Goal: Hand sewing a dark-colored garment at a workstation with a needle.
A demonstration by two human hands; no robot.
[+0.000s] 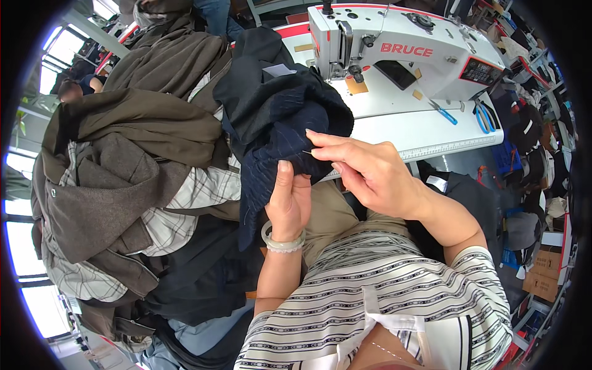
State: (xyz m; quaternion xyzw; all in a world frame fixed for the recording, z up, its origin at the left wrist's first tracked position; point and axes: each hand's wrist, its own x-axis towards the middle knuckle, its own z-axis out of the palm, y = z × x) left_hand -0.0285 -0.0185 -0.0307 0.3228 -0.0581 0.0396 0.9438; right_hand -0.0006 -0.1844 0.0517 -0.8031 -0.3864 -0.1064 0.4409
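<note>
A dark navy pinstriped cloth garment (277, 143) lies bunched before me at the left end of the sewing machine's table. My left hand (290, 196) grips the garment's near edge, its thumb upright on top of the fabric. Just to the right, my right hand (365, 169) pinches a thin metal needle-like tool (307, 152) between its fingers, the tip pointing left against the cloth. A small white paper piece (279, 70) rests on the dark fabric. The white Bruce industrial sewing machine (407, 51) stands behind, its needle area close to the garment.
Brown garments with plaid lining (125, 185) are heaped at left. On the white table (444, 134) lie blue-handled scissors (484, 118), a small blue-handled tool (445, 113) and a black phone (395, 74). Cardboard boxes (541, 282) stand at far right. Another person (85, 88) is at far left.
</note>
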